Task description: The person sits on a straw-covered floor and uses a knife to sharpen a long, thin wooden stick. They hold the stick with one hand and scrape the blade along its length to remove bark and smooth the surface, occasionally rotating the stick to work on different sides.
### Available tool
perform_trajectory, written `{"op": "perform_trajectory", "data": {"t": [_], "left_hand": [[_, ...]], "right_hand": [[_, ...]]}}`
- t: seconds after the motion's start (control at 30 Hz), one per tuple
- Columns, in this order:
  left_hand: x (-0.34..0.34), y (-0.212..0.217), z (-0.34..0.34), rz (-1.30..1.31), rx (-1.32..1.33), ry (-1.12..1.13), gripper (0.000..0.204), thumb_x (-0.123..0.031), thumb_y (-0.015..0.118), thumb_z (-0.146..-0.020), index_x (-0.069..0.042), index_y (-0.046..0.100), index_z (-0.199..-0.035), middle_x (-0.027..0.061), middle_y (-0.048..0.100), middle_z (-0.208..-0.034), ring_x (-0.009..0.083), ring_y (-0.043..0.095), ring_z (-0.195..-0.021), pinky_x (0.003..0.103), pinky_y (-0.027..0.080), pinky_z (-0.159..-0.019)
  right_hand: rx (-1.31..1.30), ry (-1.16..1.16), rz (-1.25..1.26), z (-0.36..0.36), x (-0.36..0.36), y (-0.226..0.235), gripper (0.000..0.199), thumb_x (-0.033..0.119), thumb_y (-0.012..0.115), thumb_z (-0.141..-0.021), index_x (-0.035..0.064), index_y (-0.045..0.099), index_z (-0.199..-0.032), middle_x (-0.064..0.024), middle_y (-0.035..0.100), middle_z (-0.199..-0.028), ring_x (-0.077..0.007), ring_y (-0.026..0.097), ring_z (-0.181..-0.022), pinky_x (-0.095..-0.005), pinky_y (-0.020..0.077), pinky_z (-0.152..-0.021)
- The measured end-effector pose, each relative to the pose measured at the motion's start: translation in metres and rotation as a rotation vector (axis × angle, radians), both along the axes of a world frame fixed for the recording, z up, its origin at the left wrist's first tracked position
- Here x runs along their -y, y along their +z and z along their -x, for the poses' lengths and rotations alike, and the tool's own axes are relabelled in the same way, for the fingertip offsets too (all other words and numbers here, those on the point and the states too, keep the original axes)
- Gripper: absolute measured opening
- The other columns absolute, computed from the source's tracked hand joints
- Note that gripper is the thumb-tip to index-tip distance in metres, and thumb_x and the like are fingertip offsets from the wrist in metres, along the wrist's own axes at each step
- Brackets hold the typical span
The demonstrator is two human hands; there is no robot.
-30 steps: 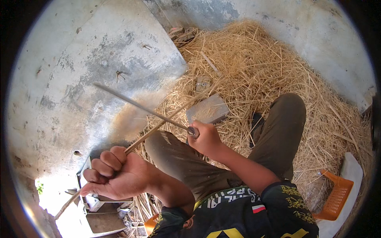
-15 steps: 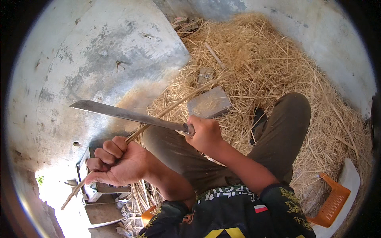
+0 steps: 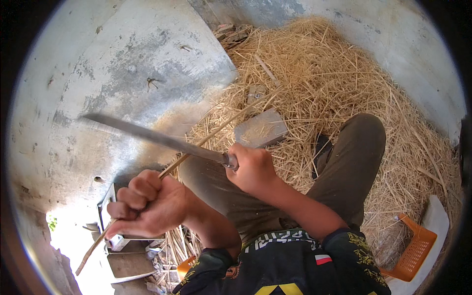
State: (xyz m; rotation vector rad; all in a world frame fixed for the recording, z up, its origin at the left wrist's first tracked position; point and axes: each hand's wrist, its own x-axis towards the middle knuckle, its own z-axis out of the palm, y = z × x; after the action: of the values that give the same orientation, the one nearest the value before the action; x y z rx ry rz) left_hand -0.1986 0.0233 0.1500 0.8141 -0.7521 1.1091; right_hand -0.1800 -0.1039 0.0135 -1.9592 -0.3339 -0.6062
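Observation:
My left hand [image 3: 147, 204] is closed around a long thin stick [image 3: 216, 130], which slants from the lower left up toward the straw. My right hand [image 3: 253, 167] grips the handle of a machete [image 3: 157, 138]. Its long blade points left, crosses the stick just beyond my left fist and is smeared by motion toward the tip. Whether the edge touches the stick I cannot tell. The stick's far end reaches over a flat grey block [image 3: 260, 129] lying among the shavings.
Straw-like shavings [image 3: 334, 73] are heaped against the pale walls [image 3: 123, 64]. My bent knees [image 3: 364, 142] lie below my hands. An orange plastic basket-like piece [image 3: 413, 248] stands at the right. Split sticks [image 3: 179, 243] and a dark frame [image 3: 118, 231] are at lower left.
The machete has shifted slightly left along the stick, its tip moving a little up and left. Both hands keep their grips, and the stick has barely moved.

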Motion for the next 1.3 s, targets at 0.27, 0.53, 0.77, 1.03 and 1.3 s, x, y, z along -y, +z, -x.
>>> {"op": "perform_trajectory", "data": {"t": [0.27,0.53,0.77,1.03,1.3], "left_hand": [[-0.011,0.007,0.035,-0.019,0.105,-0.003,0.053,-0.057,0.036,-0.103,-0.019,0.023,-0.069,-0.0058,0.017,-0.057,0.0068,0.010,-0.049,0.027,0.009,-0.046],[-0.037,0.042,0.095,-0.227,0.286,-0.198,0.031,-0.024,0.053,-0.099,-0.011,0.046,-0.072,-0.0030,0.033,-0.061,0.0127,0.039,-0.055,0.036,0.043,-0.058],[-0.088,0.047,0.125,-0.133,0.267,-0.080,0.031,-0.025,0.054,-0.097,-0.012,0.047,-0.070,-0.0025,0.039,-0.062,0.0129,0.041,-0.053,0.032,0.038,-0.056],[-0.206,0.099,0.204,0.409,0.462,0.082,0.031,-0.027,0.056,-0.095,-0.013,0.048,-0.069,-0.0018,0.045,-0.063,0.0132,0.044,-0.051,0.027,0.032,-0.053],[-0.073,0.074,0.078,0.359,-0.041,0.468,0.046,-0.043,0.043,-0.104,-0.016,0.033,-0.069,-0.0044,0.023,-0.060,0.0082,0.021,-0.051,0.025,0.019,-0.049]], "right_hand": [[-0.244,-0.152,0.042,-0.014,0.001,-0.022,0.014,0.016,0.070,-0.078,0.0054,0.061,-0.076,-0.0168,0.062,-0.063,-0.0385,0.064,-0.060,-0.0468,0.0515,-0.058],[-0.371,-0.441,0.147,-0.058,0.051,-0.077,0.021,0.016,0.076,-0.071,0.0081,0.062,-0.084,-0.0132,0.064,-0.063,-0.0311,0.067,-0.061,-0.0431,0.0532,-0.058],[0.194,-0.080,0.066,-0.032,0.008,-0.050,0.027,0.027,0.074,-0.077,0.0043,0.068,-0.090,-0.0139,0.066,-0.066,-0.0322,0.067,-0.063,-0.0426,0.0537,-0.061],[-0.719,-0.613,-0.633,-0.098,0.075,-0.144,0.026,0.020,0.067,-0.084,-0.0044,0.061,-0.075,-0.0153,0.061,-0.060,-0.0273,0.061,-0.050,-0.0408,0.0494,-0.047],[-0.619,-0.296,-0.462,-0.062,0.062,-0.047,0.025,0.017,0.066,-0.084,-0.0018,0.061,-0.068,-0.0108,0.059,-0.057,-0.0232,0.060,-0.047,-0.0374,0.0466,-0.045]]}}
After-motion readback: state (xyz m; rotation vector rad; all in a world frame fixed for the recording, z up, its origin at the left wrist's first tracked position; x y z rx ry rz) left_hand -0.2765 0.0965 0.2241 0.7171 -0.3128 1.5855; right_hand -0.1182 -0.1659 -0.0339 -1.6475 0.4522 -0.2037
